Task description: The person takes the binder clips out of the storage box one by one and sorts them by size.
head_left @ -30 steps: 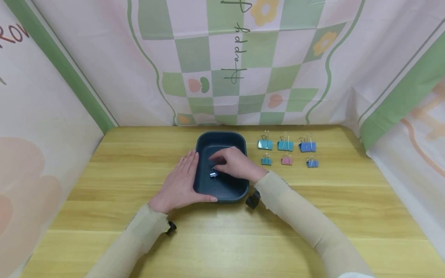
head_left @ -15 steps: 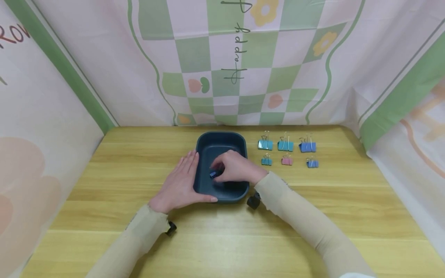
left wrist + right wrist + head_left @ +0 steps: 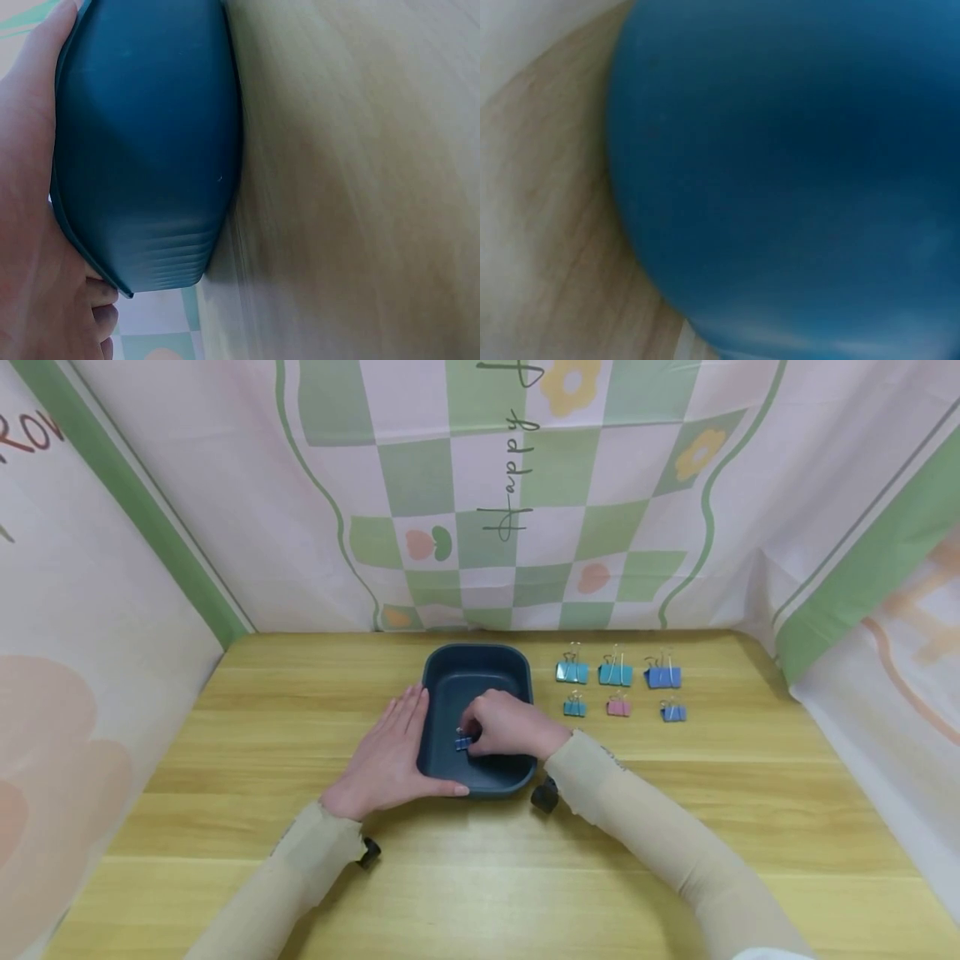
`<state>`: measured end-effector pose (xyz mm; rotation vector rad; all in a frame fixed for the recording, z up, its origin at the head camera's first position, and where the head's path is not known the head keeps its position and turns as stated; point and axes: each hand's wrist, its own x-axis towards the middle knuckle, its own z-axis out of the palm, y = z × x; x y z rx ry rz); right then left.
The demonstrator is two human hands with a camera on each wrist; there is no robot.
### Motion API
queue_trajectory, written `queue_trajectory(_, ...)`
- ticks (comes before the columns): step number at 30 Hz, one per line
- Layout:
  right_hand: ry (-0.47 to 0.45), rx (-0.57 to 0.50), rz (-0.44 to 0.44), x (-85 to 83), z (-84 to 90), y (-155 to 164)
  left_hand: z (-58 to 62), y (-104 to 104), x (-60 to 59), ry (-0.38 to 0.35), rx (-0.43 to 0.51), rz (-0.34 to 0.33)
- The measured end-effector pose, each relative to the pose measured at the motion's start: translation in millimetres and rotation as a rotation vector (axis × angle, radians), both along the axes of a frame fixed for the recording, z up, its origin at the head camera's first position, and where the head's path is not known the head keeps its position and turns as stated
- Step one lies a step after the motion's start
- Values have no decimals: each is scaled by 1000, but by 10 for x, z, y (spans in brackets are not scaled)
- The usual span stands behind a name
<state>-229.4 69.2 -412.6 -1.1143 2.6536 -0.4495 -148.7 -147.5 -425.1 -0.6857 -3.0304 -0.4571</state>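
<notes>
Six clips (image 3: 618, 688) head-view only, wrists show tray (image 3: 142, 150)

right wrist view: tray (image 3: 795, 172) blurred | clip (image 3: 462, 742) partly hidden by right hand (image 3: 506, 727)

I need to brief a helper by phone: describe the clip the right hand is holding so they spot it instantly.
On the wooden table sits a dark teal tray. Inside it, the right hand pinches a small blue binder clip. Six other clips lie in two rows right of the tray; this is the only one inside.
</notes>
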Motion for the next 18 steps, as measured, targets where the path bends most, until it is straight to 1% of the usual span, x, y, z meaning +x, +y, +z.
queue_trajectory(10, -5, 69, -24, -6, -4, -12, -8, -2, -10, 7, 7, -4)
queue_trajectory(18, 28, 56, -9, -7, -21, 0, -12, -3, -11, 7, -4, -6)
